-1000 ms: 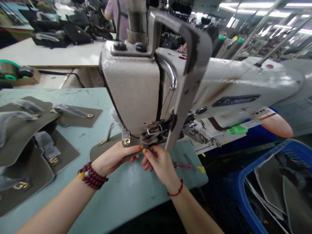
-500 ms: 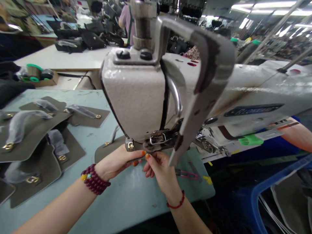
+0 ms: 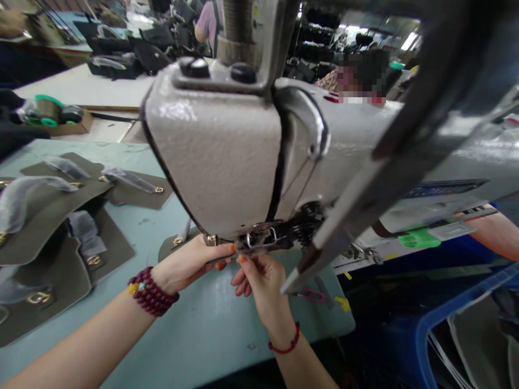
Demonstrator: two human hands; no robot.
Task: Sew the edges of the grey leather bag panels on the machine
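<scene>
My left hand, with a dark red bead bracelet at its wrist, grips a grey-brown bag panel between thumb and fingers. The panel lies under the sewing machine head, and a gold buckle on it shows just above my thumb. Close to the presser foot area, my right hand pinches the near edge of the same panel, its thumb almost touching the left one. The needle and the stitching spot are hidden behind the machine head.
Several similar panels with plastic-wrapped handles lie at left on the pale green table. Pink-handled thread snips rest right of my hand. A blue bin with grey pieces stands at lower right. A metal guard bar slants down nearby.
The view has moved nearer to the machine head, which looks larger. Both hands keep their hold on the panel, near the same spot. The take-up lever now shows higher up.
</scene>
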